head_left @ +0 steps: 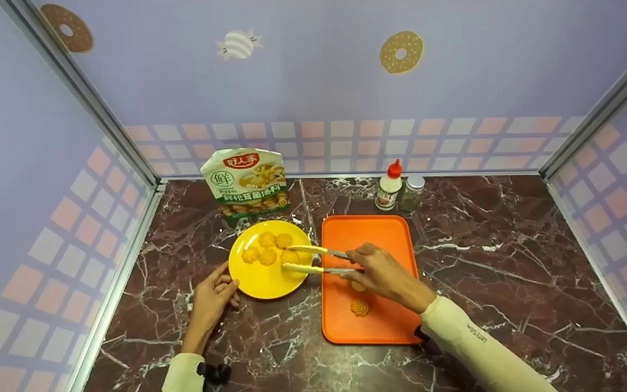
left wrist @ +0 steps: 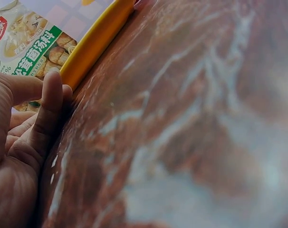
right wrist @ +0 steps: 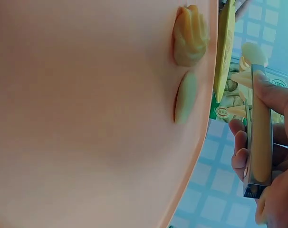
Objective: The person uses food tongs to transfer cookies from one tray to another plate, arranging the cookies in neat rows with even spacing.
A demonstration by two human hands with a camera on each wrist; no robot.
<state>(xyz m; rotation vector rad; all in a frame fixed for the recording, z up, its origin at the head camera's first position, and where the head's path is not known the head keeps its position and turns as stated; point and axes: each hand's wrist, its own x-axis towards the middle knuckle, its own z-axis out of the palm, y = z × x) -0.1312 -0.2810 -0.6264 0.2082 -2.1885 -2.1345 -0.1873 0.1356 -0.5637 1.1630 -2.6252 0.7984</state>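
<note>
Nearest on the orange tray (head_left: 368,228), lying loose: one swirled cookie (head_left: 360,307); another partly hidden under the right hand (head_left: 384,275). Right hand's fingers (right wrist: 239,152) curling round yellow tongs (head_left: 313,260), tips parted either side of a cookie on the yellow plate (head_left: 264,280) just left of the tray. Left hand (head_left: 213,299) resting on the marble table (head_left: 509,261), fingers relaxed and holding nothing, touching the plate's near rim. Beyond the plate, standing: a food pouch (head_left: 245,182). Beyond the tray, standing: a red-capped bottle (head_left: 389,186) beside a small jar (head_left: 412,191).
</note>
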